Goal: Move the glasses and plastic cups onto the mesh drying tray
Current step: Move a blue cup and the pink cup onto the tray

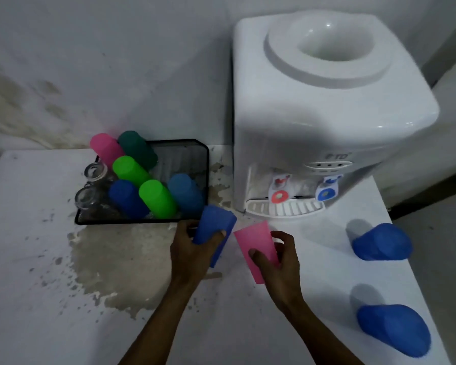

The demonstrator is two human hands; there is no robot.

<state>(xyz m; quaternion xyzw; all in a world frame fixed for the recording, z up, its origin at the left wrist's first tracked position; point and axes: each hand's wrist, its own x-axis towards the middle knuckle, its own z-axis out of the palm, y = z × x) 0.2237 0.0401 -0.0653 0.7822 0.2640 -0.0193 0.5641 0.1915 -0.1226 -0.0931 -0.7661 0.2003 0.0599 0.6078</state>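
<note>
I have a cup in each grip. My left hand is wrapped around a blue plastic cup, thumb on one side and fingers on the other, the cup upside down and tilted. My right hand pinches a pink plastic cup the same way, base up. Both cups hang over the tabletop, just short of the near right corner of the mesh drying tray.

Ahead of my left grip the tray already carries two upturned glasses along its left edge and six coloured cups leaning in rows. The open mesh lies at the far right, beyond the teal-blue cup. That is where I judge these two should go.

To do it well I would carry the blue cup forward first, over the tray wall, and set it mouth down on bare mesh without knocking the leaning cups. The pink one follows beside it. Light plastic topples easily, so release only when the rim sits flat.

To the right of my right grip two more blue cups wait on the tabletop; whether they stand or lie I cannot quite tell.
</note>
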